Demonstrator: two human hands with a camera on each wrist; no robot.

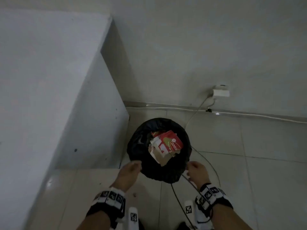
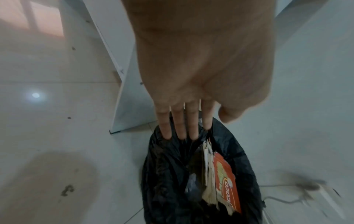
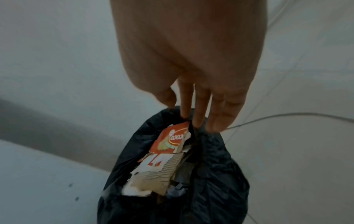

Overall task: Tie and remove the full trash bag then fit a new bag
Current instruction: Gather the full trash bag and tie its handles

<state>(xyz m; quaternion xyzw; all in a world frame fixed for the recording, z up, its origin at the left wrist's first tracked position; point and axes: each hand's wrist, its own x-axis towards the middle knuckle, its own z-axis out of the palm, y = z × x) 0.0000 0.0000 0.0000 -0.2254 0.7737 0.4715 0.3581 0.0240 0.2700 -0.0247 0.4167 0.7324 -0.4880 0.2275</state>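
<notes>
A black trash bag point(image 1: 141, 138) lines a round bin on the tiled floor; the bin itself is hidden by the plastic. Torn red and white cardboard packaging point(image 1: 171, 143) fills the bag's mouth. My left hand point(image 1: 137, 164) is at the near-left rim. In the left wrist view the left hand point(image 2: 205, 127) has straight fingers point(image 2: 182, 133) touching the bag point(image 2: 164, 174) at its rim, thumb held apart. My right hand point(image 1: 189, 166) is at the near-right rim. In the right wrist view the right hand point(image 3: 182, 113) pinches a fold of the bag point(image 3: 214, 174) above the packaging point(image 3: 170, 139).
A tall white cabinet panel point(image 1: 49, 80) stands close on the bin's left. The wall point(image 1: 199, 47) is behind, with a white plug adapter point(image 1: 221, 92) low on it. Thin cables point(image 1: 206, 161) curve over the floor right of the bin.
</notes>
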